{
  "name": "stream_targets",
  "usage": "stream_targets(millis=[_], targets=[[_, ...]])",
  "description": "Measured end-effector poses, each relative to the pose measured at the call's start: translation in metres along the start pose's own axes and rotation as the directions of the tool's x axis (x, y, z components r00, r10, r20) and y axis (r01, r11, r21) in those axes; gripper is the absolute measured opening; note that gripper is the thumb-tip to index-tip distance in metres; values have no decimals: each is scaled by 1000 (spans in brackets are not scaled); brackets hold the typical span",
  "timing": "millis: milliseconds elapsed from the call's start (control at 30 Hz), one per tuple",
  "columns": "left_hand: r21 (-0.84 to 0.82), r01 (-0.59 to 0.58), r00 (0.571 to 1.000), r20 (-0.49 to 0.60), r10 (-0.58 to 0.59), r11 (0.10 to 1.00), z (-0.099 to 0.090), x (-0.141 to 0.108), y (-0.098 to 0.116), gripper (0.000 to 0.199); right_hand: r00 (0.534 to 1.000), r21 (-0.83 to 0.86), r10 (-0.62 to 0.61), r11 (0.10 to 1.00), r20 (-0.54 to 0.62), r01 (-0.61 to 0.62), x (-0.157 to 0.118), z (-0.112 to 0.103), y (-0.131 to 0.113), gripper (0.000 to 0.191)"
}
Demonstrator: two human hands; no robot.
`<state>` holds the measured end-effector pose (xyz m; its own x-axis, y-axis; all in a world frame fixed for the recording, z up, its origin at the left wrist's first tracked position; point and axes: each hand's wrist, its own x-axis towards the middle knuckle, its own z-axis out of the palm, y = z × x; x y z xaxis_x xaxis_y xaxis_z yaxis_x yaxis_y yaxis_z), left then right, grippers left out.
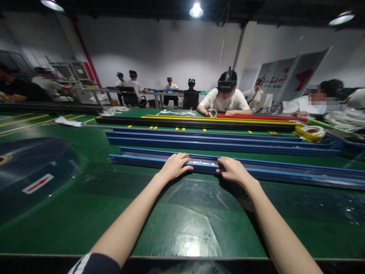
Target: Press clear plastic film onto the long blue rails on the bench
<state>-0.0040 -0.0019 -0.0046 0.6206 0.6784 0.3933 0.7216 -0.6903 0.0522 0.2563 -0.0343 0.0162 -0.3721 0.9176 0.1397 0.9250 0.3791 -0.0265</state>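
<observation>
A long blue channel profile (273, 174) lies across the green table in front of me. My left hand (176, 166) is closed over it, fingers inside the channel and thumb against the near side. A short way to the right, my right hand (233, 170) grips the same profile with curled fingers. Between the hands the channel has a shiny, clear patch that looks like plastic film. More clear film (194, 194) lies flat on the table nearer to me. Just beyond sits a second blue profile (228, 146), parallel and apart from my hands.
Farther back lie a black profile (194, 123), a yellow strip (222, 119) and a red strip (262, 118). A roll of clear film (37, 171) rests at left. White coils (313, 131) lie at right. A co-worker (225, 99) leans on the table's far side.
</observation>
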Motion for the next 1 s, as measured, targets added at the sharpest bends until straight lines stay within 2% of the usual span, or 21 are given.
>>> stream_targets(millis=[400,733,1000], targets=[[9,-10,1000,15,10,1000,0,1,-1,32,1000,3,-22,1000,-14,22,0,1,1,8],[4,-44,999,-16,44,999,2,1,-3,32,999,4,-33,999,-25,33,0,4,3,9],[26,-16,1000,-1,16,1000,4,0,-4,35,1000,13,-18,1000,-18,19,-1,1,1,10]])
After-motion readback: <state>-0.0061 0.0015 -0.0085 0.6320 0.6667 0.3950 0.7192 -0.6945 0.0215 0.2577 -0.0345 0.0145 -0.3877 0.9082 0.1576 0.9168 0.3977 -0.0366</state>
